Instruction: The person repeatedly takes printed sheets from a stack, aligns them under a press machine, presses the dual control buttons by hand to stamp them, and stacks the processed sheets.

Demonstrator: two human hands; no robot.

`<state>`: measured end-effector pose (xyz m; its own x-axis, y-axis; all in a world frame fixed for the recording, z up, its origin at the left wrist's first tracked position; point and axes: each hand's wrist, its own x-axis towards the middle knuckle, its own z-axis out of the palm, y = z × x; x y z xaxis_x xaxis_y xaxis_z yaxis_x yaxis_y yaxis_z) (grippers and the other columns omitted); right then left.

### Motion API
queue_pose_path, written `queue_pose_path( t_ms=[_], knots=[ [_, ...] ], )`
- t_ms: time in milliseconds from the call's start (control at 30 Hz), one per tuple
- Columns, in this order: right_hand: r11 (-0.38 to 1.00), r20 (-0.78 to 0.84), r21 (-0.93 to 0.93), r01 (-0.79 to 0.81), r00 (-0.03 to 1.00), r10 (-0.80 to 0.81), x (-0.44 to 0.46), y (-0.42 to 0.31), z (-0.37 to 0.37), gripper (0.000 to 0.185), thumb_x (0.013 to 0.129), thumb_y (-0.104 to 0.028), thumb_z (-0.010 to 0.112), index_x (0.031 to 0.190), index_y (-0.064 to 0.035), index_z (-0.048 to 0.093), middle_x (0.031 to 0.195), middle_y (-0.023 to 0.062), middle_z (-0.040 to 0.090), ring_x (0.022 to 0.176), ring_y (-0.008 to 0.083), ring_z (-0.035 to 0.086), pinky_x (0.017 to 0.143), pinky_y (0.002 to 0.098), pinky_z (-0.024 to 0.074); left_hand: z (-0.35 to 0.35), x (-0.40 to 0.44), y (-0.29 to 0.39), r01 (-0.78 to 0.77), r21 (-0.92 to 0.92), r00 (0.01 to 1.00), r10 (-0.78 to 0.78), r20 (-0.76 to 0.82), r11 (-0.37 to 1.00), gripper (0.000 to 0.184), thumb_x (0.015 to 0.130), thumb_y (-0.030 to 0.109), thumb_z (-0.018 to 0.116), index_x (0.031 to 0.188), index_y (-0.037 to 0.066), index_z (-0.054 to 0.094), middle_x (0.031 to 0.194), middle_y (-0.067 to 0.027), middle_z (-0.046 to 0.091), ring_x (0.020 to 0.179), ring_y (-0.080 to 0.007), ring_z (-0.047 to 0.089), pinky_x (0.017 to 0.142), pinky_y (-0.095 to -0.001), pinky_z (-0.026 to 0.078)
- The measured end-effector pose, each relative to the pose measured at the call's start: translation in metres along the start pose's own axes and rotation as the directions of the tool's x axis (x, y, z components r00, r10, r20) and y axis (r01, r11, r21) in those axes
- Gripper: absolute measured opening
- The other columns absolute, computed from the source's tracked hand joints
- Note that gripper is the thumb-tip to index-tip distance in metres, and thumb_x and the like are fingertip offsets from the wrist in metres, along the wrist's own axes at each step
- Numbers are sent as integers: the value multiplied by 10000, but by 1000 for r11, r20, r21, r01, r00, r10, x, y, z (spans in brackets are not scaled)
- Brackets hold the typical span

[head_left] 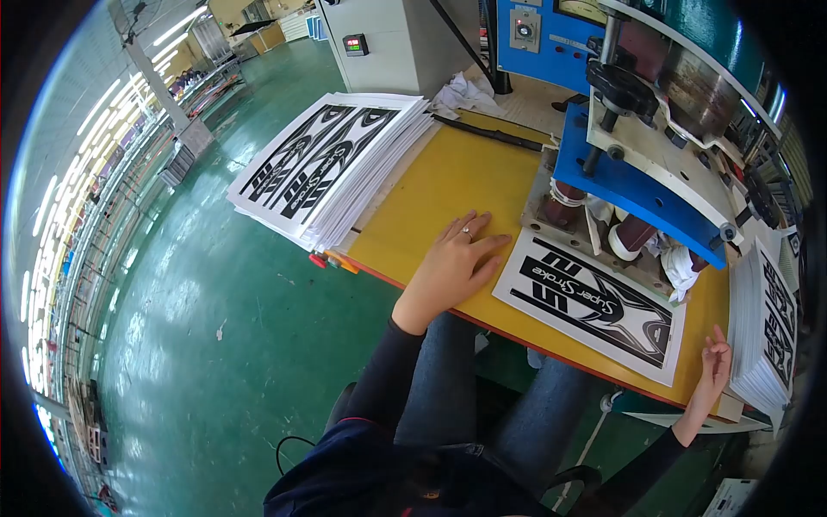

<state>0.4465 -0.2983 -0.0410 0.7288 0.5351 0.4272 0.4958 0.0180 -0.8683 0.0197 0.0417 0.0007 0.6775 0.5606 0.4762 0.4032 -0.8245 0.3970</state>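
My left hand [457,265], with a ring on one finger, lies on the yellow tabletop [409,202], fingers stretched out and nothing in them. Just right of it is a white sheet [594,303] printed with black "Super Stroke" shapes, its far edge close against the metal base of a press [616,250]. At the table's right edge my right hand [713,366] is raised slightly, fingers loosely apart and holding nothing visible. It is beside a stack of printed sheets [762,332]. Whether it touches that stack, I cannot tell.
A tall stack of printed sheets [332,159] stands at the table's left end. Behind the table are a grey cabinet [379,60] and a blue control panel [556,43]. A black knob [620,89] juts from the press. Crumpled white cloth [469,93] lies at the back.
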Motion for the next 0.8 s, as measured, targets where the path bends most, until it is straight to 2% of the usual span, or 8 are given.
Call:
queue_pose_path(
  t_ms=[300, 400, 800],
  knots=[
    [999, 38, 29, 25, 999, -26, 1, 6, -3, 103, 981, -21, 557, 956, -97, 492, 1447, 176, 559, 1280, 286, 542, 1135, 392, 380, 0, -1, 0, -1, -14, 1000, 1, -4, 1000, 339, 961, 230, 602, 1276, 149, 697, 1449, -228, 541, 1366, -459, 469, 1140, -500, 377],
    [1000, 63, 4, 21, 998, -21, 0, 7, -5, 98, 1009, -100, 594, 965, -100, 506, 1470, 166, 541, 1285, 272, 524, 1121, 383, 375, 0, -1, 0, -2, -17, 1000, 2, -9, 1000, 337, 960, 229, 605, 1272, 144, 700, 1446, -227, 544, 1364, -457, 471, 1137, -498, 381],
    [1000, 56, 0, 18, 998, -18, 1, 3, -3, 134, 1024, -131, 588, 948, -95, 483, 1461, 185, 540, 1276, 282, 529, 1140, 391, 360, 0, -4, 2, 16, -27, 998, -17, -56, 1000, 309, 947, 203, 609, 1217, 102, 717, 1395, -215, 582, 1337, -416, 508, 1113, -478, 407]
  ],
)
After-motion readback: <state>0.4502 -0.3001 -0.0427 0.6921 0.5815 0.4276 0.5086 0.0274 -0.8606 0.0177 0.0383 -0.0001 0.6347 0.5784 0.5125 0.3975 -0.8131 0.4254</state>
